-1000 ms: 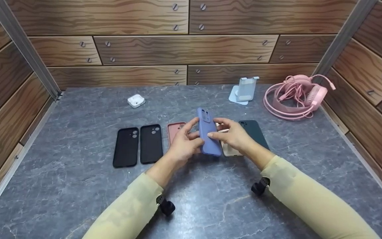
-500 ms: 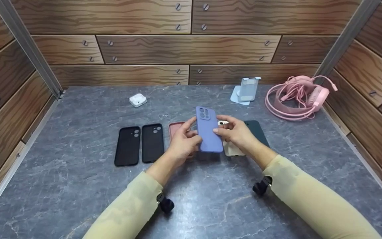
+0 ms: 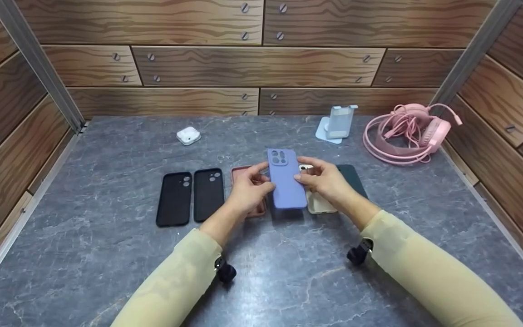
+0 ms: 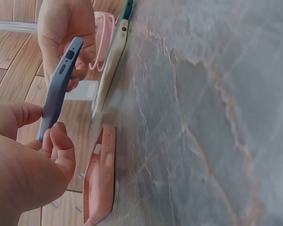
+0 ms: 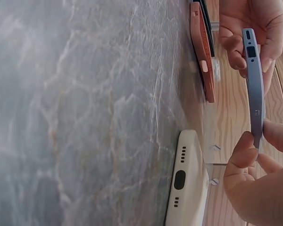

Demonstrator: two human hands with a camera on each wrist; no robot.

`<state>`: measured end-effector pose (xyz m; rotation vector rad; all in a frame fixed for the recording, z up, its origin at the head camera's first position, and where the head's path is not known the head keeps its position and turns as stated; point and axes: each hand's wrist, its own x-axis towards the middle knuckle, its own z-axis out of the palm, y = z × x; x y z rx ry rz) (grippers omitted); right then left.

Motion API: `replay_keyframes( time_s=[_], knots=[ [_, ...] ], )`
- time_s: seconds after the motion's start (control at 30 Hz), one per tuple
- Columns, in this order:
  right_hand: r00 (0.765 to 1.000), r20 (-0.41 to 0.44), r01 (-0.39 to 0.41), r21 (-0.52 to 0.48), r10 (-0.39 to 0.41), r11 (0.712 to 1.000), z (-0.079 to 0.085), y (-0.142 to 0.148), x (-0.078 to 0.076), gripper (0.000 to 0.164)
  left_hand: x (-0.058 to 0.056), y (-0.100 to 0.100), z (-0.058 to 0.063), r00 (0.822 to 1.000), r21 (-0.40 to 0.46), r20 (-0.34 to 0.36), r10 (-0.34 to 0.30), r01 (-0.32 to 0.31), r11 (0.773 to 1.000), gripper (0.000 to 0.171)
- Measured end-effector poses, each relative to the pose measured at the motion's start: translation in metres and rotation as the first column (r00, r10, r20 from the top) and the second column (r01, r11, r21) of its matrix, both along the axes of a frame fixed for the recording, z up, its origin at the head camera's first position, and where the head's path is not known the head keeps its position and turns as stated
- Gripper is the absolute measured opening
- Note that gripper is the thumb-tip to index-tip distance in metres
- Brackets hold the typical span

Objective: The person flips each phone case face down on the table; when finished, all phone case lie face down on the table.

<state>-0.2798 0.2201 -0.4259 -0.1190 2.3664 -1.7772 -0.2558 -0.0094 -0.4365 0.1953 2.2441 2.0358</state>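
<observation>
Raised a little above the table, a lavender phone case shows its back and camera cutouts. My left hand pinches its left edge between thumb and fingers. On the opposite edge my right hand pinches it the same way. Both wrist views show the case edge-on, with gaps between it and the table. Partly behind my left hand lies a pink phone case, open side up. A cream phone case lies under my right hand, and a dark green phone case lies just right of it.
Two black phone cases lie side by side on the left. Farther back are a small white case, a light blue phone stand and a pink headset. Wood-patterned walls surround the table at the back and sides.
The lavender case has turned from a slanted, partly edge-on pose to show its back squarely to the head view. Both hands have kept hold of it and moved slightly.
</observation>
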Motion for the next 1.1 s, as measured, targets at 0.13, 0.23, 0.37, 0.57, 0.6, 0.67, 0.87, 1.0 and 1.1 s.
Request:
replay_keyframes(
  time_s=[0.13,0.23,0.37,0.57,0.6,0.67,0.87,1.0,1.1],
  knots=[
    [1.0,-0.01,0.002,0.04,-0.002,0.999,0.0,0.001,-0.001,0.062,-0.003,-0.001,-0.004,1.0,0.002,0.003,-0.005,0.004,1.0,0.061],
    [1.0,-0.016,0.001,0.073,0.0,0.997,-0.001,0.002,-0.001,0.061,-0.005,-0.001,-0.007,1.0,0.006,0.002,-0.012,0.012,1.0,0.061],
    [0.999,-0.041,-0.013,0.114,0.018,0.993,-0.003,0.003,-0.001,0.062,-0.006,-0.002,-0.008,1.0,-0.011,-0.004,-0.014,0.014,1.0,0.059],
    [0.995,-0.079,-0.042,0.197,0.059,0.98,-0.005,0.005,-0.003,0.061,-0.006,-0.002,-0.011,1.0,-0.006,0.007,-0.03,0.03,1.0,0.059],
    [0.995,-0.08,-0.043,0.209,0.061,0.977,-0.005,0.005,-0.003,0.061,-0.006,-0.002,-0.012,0.999,-0.001,0.014,-0.034,0.034,0.999,0.059],
    [0.995,-0.079,-0.048,0.231,0.067,0.972,-0.006,0.006,-0.004,0.061,-0.006,-0.002,-0.014,0.999,0.011,0.027,-0.042,0.042,0.999,0.06],
    [0.992,-0.084,-0.073,0.255,0.098,0.964,-0.009,0.009,-0.005,0.062,-0.008,-0.003,-0.02,0.996,0.039,0.073,-0.059,0.056,0.998,0.06],
    [0.988,-0.102,-0.088,0.268,0.119,0.959,-0.011,0.01,-0.007,0.062,-0.009,-0.003,-0.021,0.995,0.037,0.08,-0.067,0.064,0.997,0.059],
    [0.985,-0.109,-0.097,0.281,0.132,0.955,-0.014,0.011,-0.008,0.061,-0.009,-0.003,-0.021,0.995,0.026,0.073,-0.071,0.07,0.997,0.058]
  ],
)
